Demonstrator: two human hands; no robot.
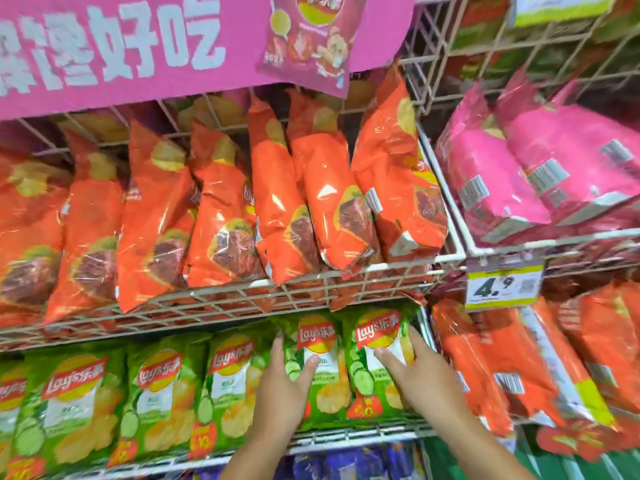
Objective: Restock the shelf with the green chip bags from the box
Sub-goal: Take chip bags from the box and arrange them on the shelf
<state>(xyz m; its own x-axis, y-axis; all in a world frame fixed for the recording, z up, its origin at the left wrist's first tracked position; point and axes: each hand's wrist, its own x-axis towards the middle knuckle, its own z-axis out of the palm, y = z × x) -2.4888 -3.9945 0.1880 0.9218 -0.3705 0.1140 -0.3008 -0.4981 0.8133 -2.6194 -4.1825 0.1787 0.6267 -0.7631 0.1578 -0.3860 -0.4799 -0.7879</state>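
Across the whole view runs a white wire shelf rack (446, 258), its upper tier crowded with orange chip bags (221, 216) under a pink banner (138, 53), and pink bags (540, 174) off to the right above a yellow price tag (504, 285). On the lower tier stands the row of green chip bags (149, 396), upright and facing out. At its right end, two green bags stand side by side. The left hand (284, 379) presses flat on the left one (320, 368); the right hand (412, 372) lies with spread, straight fingers on the right one (377, 358). Neither hand grips. The box is out of view. Judging by this, the placing step is being finished; next, the hands should let go and fetch more bags.
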